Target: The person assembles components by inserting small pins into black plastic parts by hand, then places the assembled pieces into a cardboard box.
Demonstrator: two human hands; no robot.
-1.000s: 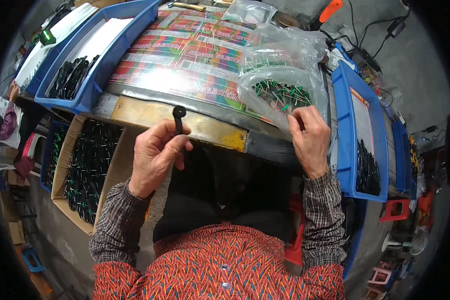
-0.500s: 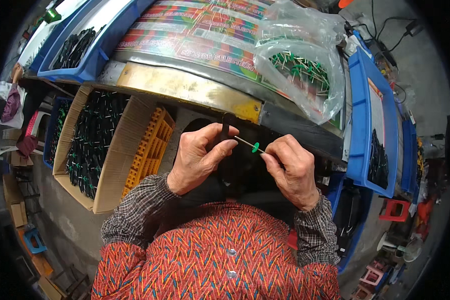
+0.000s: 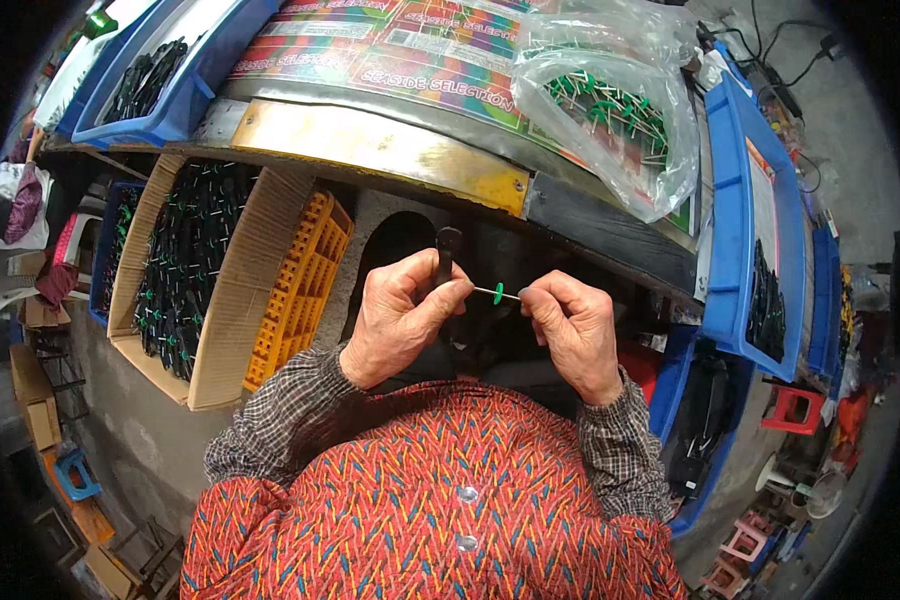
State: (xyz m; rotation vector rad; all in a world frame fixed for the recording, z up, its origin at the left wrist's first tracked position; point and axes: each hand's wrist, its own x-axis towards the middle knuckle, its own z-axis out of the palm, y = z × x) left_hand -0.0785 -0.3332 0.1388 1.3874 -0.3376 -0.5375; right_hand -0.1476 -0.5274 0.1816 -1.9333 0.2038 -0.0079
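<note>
My left hand (image 3: 395,318) pinches a slim black plastic piece (image 3: 449,245) between thumb and fingers, its rounded end sticking up above them. Between my two hands lies a thin metal pin with a green disc (image 3: 499,293) round its middle. One end of the pin meets the black piece at my left fingertips; whether it sits inside the piece is hidden. My right hand (image 3: 578,335) grips the pin's other end between thumb and index finger. Both hands are over my lap, just in front of the workbench edge (image 3: 360,140).
A clear plastic bag (image 3: 660,185) of similar green-disc pins lies on the bench. Left below stands a carton (image 3: 220,300) full of black pieces with green discs, beside a yellow crate (image 3: 295,290). Blue bins (image 3: 175,125) with black pieces flank the bench; another blue bin (image 3: 685,500) stands low right.
The pin has turned from slanting to nearly level, and its disc has shifted slightly left. My right hand has moved a little left and down. The black piece now shows more plainly.
</note>
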